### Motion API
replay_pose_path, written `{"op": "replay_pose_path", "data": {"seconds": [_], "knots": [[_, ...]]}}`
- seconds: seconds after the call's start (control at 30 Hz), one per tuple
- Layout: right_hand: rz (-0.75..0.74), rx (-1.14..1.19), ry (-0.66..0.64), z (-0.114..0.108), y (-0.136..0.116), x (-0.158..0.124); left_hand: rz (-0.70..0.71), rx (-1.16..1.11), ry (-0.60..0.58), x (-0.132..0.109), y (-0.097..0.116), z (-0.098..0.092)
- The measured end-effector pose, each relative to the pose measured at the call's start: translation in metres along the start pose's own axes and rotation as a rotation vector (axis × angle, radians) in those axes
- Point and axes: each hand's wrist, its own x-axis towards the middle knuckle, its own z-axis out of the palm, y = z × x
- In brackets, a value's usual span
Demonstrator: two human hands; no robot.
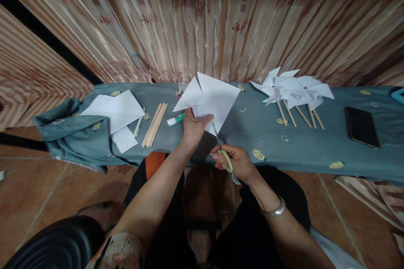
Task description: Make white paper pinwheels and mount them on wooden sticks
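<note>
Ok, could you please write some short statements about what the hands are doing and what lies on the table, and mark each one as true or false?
1. The left hand holds a white paper sheet. True.
2. The right hand is empty. False: it grips scissors with green handles, blades at the sheet's lower edge.
3. Finished paper pinwheels lie on the table, to the right of the hands. True.
4. The black phone lies at the left end of the table. False: it lies towards the right end, beyond the pinwheels.
5. The wooden sticks lie to the left of the left hand. True.
</note>
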Motion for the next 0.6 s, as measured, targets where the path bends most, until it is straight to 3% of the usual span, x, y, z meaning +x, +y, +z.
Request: {"op": "replay_pose_path", "data": {"seconds": [0.6], "knots": [[-0.052, -0.014, 0.031, -0.0014, 0.0027, 0.0006, -0.035, -0.015, -0.059, -0.0022, 0.0025, -0.002]]}}
